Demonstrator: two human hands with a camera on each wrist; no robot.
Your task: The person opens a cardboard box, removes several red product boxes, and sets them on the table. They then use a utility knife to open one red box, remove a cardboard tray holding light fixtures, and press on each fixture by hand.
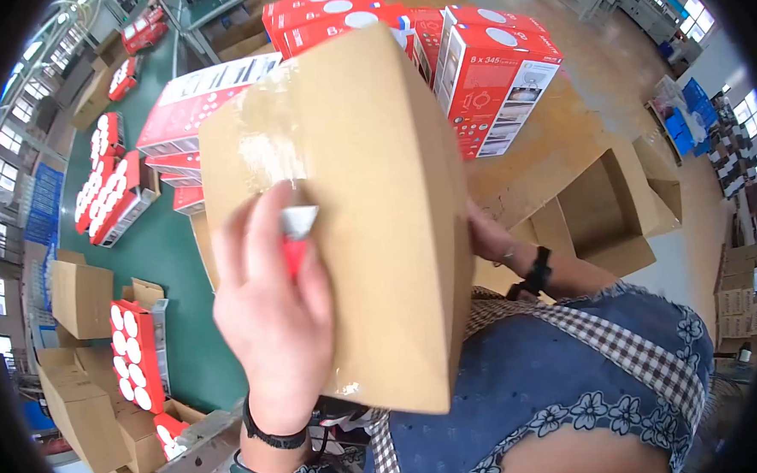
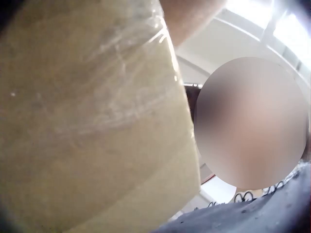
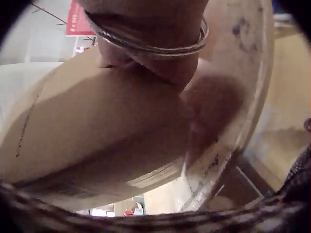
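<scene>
A taped brown cardboard box (image 1: 365,151) stands tilted in front of the body, filling the middle of the head view. My left hand (image 1: 271,311) lies against its taped face, fingers curled round a small red object (image 1: 295,255) with a pale, angular tip. At the box's right side is my right hand (image 1: 484,233), its fingers mostly hidden behind the cardboard. The right wrist view has that hand (image 3: 146,65) against the box (image 3: 107,116), below a bangle. Clear tape (image 2: 121,53) shines across the cardboard in the left wrist view.
Red printed cartons (image 1: 507,75) stand beyond the box on a brown worktable (image 1: 578,127). An open cardboard box (image 1: 599,203) sits to the right. Along the left runs a green conveyor belt (image 1: 189,298) carrying red packs with white discs (image 1: 136,352) and more cardboard boxes (image 1: 82,299).
</scene>
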